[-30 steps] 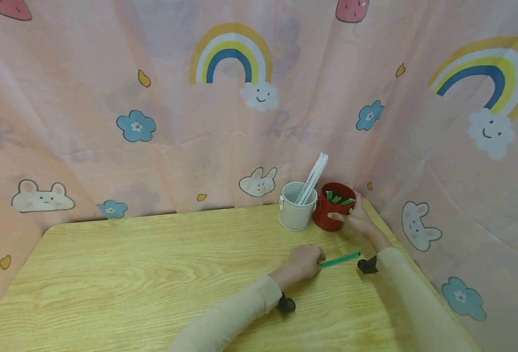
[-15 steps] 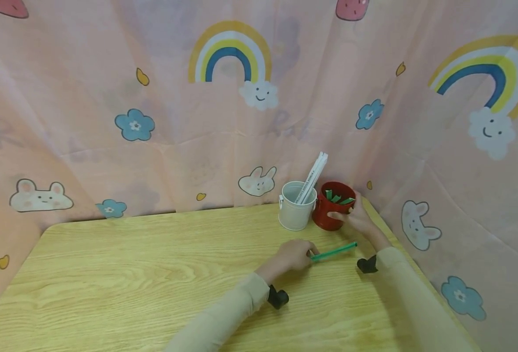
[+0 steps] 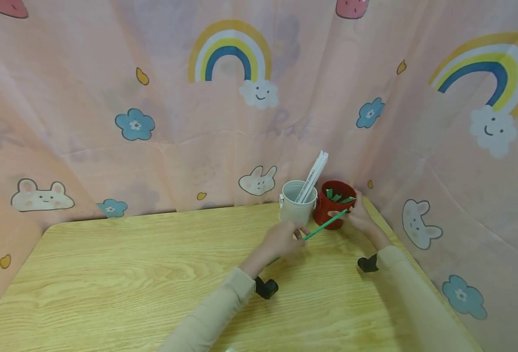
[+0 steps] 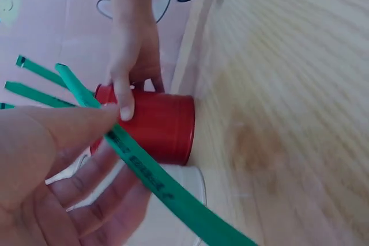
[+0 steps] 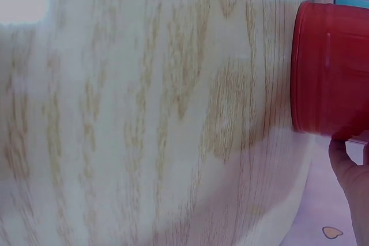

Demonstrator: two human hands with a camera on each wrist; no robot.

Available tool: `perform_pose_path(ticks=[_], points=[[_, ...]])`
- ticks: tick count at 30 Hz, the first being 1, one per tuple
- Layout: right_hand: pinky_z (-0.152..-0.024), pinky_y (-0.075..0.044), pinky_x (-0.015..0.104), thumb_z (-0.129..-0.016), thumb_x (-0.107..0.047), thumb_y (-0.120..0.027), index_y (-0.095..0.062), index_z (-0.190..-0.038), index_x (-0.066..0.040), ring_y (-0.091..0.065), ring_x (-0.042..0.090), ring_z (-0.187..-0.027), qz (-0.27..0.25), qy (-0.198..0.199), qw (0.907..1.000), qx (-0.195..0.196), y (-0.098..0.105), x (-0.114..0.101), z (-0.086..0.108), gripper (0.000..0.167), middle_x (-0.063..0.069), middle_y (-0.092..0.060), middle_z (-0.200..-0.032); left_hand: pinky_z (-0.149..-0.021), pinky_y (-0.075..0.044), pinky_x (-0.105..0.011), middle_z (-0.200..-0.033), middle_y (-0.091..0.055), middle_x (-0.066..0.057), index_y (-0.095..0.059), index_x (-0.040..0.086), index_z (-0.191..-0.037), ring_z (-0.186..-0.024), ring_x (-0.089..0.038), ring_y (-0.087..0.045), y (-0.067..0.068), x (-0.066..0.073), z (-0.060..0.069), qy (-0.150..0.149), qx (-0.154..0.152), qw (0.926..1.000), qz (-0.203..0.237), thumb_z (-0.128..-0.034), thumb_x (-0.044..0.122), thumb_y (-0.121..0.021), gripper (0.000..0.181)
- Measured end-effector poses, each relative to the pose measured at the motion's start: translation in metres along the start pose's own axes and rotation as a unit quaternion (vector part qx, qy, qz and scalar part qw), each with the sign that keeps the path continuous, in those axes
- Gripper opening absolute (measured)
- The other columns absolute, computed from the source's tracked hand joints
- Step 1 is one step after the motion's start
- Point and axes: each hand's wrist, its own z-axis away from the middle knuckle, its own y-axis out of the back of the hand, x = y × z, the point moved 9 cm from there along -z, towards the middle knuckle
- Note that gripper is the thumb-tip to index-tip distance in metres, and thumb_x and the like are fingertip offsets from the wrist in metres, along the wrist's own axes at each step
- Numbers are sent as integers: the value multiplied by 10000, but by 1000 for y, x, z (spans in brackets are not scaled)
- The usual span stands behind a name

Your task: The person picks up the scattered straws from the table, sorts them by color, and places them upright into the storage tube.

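Note:
My left hand (image 3: pixel 283 239) pinches a long, thin green wrapped stick (image 3: pixel 326 224) between thumb and fingers. In the left wrist view, dark print runs along the green stick (image 4: pixel 151 172). Its upper end lies in front of the red bucket (image 3: pixel 322 211) in the head view, and it slants back under the left wrist. My right hand (image 3: pixel 361 215) grips that bucket at its right side, thumb across the front, as the left wrist view also shows. Several similar green sticks (image 3: pixel 336 198) stand inside the red bucket. Only part of the right hand (image 5: pixel 356 180) shows in the right wrist view.
Beside the red bucket on its left stands a white bucket (image 3: pixel 290 209) with white wrapped sticks (image 3: pixel 313 175) leaning in it. Both are near the back right corner of the wooden table (image 3: pixel 131 274). A patterned pink curtain (image 3: pixel 175 107) hangs behind and at the sides.
My left hand has moved up and left, toward the buckets. The green stick has risen with it and its far end now points up at the red bucket. My right hand has stayed put.

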Motion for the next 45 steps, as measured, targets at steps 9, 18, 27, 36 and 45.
perform_pose_path(ticks=[9,18,27,36,45], points=[[-1130,-152,661,-836,-95,-723,43,-1484,-60,-76,432,-1449,263,-99,9996,2,1,-2,-1,1004,235,-80,-1549,-620,-474,-174,-921,-710,7,-713,151,-1065,-762,-67,-611,32,3,-3,-406,893,9906,950,-934,291,-627,210],[-1136,-164,645,-825,-100,-735,23,-1468,-42,-106,433,-1443,143,-130,9998,-24,-1,0,2,996,259,-112,-1534,-657,-506,-173,-893,-706,-69,-707,77,-1077,-722,-129,-623,66,12,-8,-803,1747,9697,1510,-916,203,-654,212],[-1134,-188,635,-819,-107,-745,18,-1474,-40,-124,445,-1439,178,-151,9997,39,1,4,1,1008,262,-116,-1536,-696,-534,-196,-976,-699,-79,-674,82,-1117,-844,-225,-672,87,17,-20,-441,2315,9535,1877,-896,184,-683,244],[-1129,-201,641,-822,-103,-742,-4,-1466,-24,-139,443,-1432,126,-173,9997,92,-2,1,2,983,256,-139,-1532,-754,-553,-191,-997,-695,-124,-670,34,-1092,-868,-248,-705,98,29,-28,-652,3015,9209,2385,-880,95,-686,221],[-1143,-164,632,-810,-72,-742,-7,-1468,-35,-127,430,-1442,53,-47,9999,119,0,-3,2,988,249,-139,-1530,-748,-557,-181,-966,-699,-128,-692,23,-1027,-829,-238,-721,114,44,-28,-856,3710,8886,2558,-867,79,-697,169]])
